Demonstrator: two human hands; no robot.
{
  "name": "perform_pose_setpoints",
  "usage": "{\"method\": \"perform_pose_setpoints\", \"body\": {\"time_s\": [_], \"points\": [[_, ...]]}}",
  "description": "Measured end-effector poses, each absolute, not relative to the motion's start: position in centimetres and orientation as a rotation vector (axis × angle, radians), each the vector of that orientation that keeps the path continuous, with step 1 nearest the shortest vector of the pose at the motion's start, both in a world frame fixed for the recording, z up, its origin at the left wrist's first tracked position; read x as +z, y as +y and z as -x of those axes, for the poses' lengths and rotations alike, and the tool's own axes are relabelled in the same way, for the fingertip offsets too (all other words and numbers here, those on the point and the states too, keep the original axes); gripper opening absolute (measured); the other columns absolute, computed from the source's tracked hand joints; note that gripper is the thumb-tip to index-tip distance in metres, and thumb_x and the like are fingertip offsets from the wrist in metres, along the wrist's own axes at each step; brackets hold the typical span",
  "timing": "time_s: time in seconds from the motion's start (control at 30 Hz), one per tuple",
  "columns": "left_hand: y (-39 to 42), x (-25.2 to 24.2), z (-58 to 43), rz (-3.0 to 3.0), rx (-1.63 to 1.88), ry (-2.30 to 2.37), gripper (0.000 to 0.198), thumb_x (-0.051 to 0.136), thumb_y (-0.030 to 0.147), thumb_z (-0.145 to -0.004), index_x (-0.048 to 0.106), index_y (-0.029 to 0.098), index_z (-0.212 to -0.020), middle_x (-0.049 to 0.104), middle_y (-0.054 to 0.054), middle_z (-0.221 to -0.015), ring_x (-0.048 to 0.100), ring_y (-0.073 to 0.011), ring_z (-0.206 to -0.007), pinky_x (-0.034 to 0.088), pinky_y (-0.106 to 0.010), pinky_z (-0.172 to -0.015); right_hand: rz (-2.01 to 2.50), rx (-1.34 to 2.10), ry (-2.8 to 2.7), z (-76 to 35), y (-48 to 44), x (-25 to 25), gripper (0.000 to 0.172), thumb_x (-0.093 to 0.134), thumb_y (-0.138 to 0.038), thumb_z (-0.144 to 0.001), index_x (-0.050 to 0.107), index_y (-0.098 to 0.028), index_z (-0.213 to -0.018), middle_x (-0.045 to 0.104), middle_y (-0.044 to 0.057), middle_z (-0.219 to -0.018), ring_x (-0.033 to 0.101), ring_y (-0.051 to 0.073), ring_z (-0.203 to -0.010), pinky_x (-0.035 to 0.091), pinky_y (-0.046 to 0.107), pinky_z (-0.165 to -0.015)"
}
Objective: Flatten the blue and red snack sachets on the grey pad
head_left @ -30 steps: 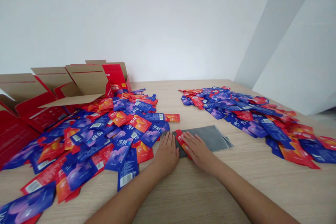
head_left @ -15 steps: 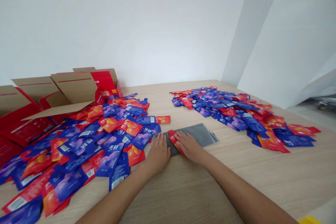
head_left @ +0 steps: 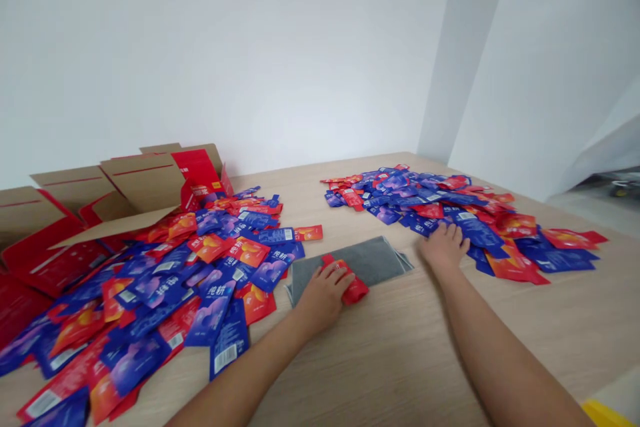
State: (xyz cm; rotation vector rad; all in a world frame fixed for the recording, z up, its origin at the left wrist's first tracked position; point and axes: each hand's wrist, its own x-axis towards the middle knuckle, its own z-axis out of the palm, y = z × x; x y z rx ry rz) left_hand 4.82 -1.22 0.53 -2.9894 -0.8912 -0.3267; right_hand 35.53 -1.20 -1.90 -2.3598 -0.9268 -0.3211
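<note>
My left hand (head_left: 324, 293) lies on a red sachet (head_left: 350, 280) that rests on a grey cloth (head_left: 370, 259) near the middle of the wooden table (head_left: 380, 360). Its fingers curl over the sachet's left part. My right hand (head_left: 444, 245) has reached out to the right pile of red and blue sachets (head_left: 450, 210), fingers spread on the pile's near edge, with nothing gripped as far as I can see.
A bigger heap of red and blue sachets (head_left: 165, 280) covers the table's left side. Behind it stand open cardboard boxes with red insides (head_left: 125, 187). A white wall is behind the table. A yellow object (head_left: 607, 412) shows at the bottom right corner.
My right hand left the red sachet and moved right to the edge of the right pile. My left hand shifted right onto the sachet. The camera view turned slightly.
</note>
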Motion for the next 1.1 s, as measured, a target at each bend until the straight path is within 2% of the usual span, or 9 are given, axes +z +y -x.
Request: {"method": "perform_pose_setpoints", "body": {"time_s": [0.1, 0.2, 0.4, 0.5, 0.57, 0.7, 0.83, 0.97, 1.1], "points": [[-1.7, 1.2, -3.2, 3.014, -0.378, -0.805, 0.049, 0.036, 0.007, -0.082, 0.051, 0.028, -0.124, 0.055, 0.003, -0.126, 0.045, -0.016, -0.12, 0.036, -0.029, -0.101, 2.412, -0.326, -1.032, -35.0, -1.2, -1.6, 0.051, 0.04, -0.024, -0.079, 0.048, -0.004, -0.125, 0.053, 0.026, -0.118, 0.043, 0.037, -0.113, 0.031, 0.055, -0.089], [-1.5, 2.6, -1.0, 2.997, -0.489, -0.804, 0.048, 0.031, 0.008, -0.085, 0.05, 0.026, -0.125, 0.056, 0.002, -0.125, 0.046, -0.0137, -0.118, 0.038, -0.029, -0.1, 2.444, -0.3, -1.123, -34.6, -1.4, -0.8, 0.041, 0.039, -0.028, -0.082, 0.062, -0.01, -0.111, 0.056, 0.022, -0.113, 0.047, 0.038, -0.104, 0.036, 0.052, -0.082], [4.0, 7.9, 6.0, 2.626, -0.969, -1.086, 0.041, 0.027, 0.017, -0.09, 0.048, 0.024, -0.125, 0.053, -0.004, -0.128, 0.043, -0.0197, -0.122, 0.034, -0.045, -0.102, 2.39, -0.23, -1.129, -34.6, -1.7, 1.2, 0.041, 0.031, -0.022, -0.086, 0.062, -0.005, -0.107, 0.062, 0.022, -0.099, 0.057, 0.031, -0.092, 0.041, 0.041, -0.077], [6.1, 8.7, 8.2, 2.222, -1.077, -1.331, 0.044, 0.035, 0.028, -0.09, 0.039, 0.015, -0.131, 0.042, -0.014, -0.136, 0.031, -0.029, -0.13, 0.027, -0.052, -0.103, 2.129, -0.102, -1.053, -34.0, -1.5, 2.3, 0.04, 0.032, -0.024, -0.086, 0.06, -0.008, -0.109, 0.063, 0.019, -0.101, 0.058, 0.029, -0.093, 0.042, 0.039, -0.079], [5.7, 7.3, 7.8, 2.27, -1.01, -1.338, 0.053, 0.037, 0.032, -0.09, 0.029, 0.007, -0.135, 0.037, -0.021, -0.137, 0.03, -0.0306, -0.13, 0.029, -0.051, -0.103, 1.882, 0.062, -1.07, -32.6, -1.2, 2.5, 0.039, 0.035, -0.025, -0.083, 0.06, -0.01, -0.108, 0.064, 0.016, -0.102, 0.058, 0.027, -0.093, 0.042, 0.038, -0.08], [1.1, 1.5, 3.5, 2.697, -0.635, -1.202, 0.049, 0.034, 0.034, -0.093, 0.028, 0.011, -0.136, 0.041, -0.017, -0.137, 0.037, -0.0227, -0.127, 0.036, -0.039, -0.1, 1.692, 0.322, -1.251, -27.7, -0.7, 1.2, 0.036, 0.038, -0.028, -0.08, 0.064, -0.014, -0.101, 0.068, 0.006, -0.08, 0.061, 0.02, -0.07, 0.047, 0.031, -0.064], [-2.2, -1.8, -0.7, 2.828, -0.285, -1.139, 0.055, 0.039, 0.039, -0.093, 0.032, 0.005, -0.135, 0.033, -0.02, -0.141, 0.026, -0.0276, -0.132, 0.027, -0.045, -0.105, 1.613, 0.526, -1.463, -23.0, -1.1, -0.8, 0.038, 0.033, -0.027, -0.083, 0.06, -0.016, -0.108, 0.064, 0.0, -0.065, 0.059, 0.017, -0.057, 0.048, 0.029, -0.054], [-1.1, -1.6, -2.1, 2.807, -0.201, -1.229, 0.056, 0.036, 0.039, -0.094, 0.034, 0.0, -0.133, 0.029, -0.021, -0.143, 0.022, -0.0284, -0.133, 0.023, -0.045, -0.107, 1.647, 0.343, -1.708, -20.8, -2.0, -1.4, 0.041, 0.036, -0.025, -0.084, 0.054, -0.015, -0.119, 0.066, 0.011, -0.101, 0.059, 0.022, -0.096, 0.045, 0.038, -0.085], [0.0, -1.9, -2.2, 2.802, -0.252, -1.234, 0.057, 0.033, 0.041, -0.094, 0.031, 0.001, -0.136, 0.029, -0.018, -0.143, 0.022, -0.0268, -0.134, 0.022, -0.044, -0.108, 1.642, 0.021, -2.151, -19.6, -3.1, -1.6, 0.044, 0.035, -0.028, -0.09, 0.045, -0.023, -0.132, 0.041, 0.008, -0.141, 0.03, 0.024, -0.131, 0.029, 0.045, -0.102]]}}
